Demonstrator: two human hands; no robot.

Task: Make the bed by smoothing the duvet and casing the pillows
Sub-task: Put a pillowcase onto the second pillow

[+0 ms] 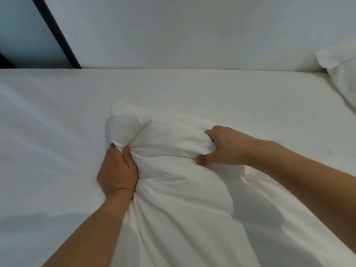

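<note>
White pillow (163, 135), seemingly half-cased, bunched

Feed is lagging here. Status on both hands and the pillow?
Left hand and right hand both grip bunched white fabric pillow, on white bedsheet. Second white pillow far right, apart. Nothing blocking.

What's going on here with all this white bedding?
A person is working a pillow into its pillowcase on a bed. The left hand grips bunched cloth at the pillow's near left side, and the right hand holds its right end, thumb underneath. The case's loose cloth trails back toward the person, so the casing looks unfinished. A second pillow lies at the far right, by the wall.
</note>
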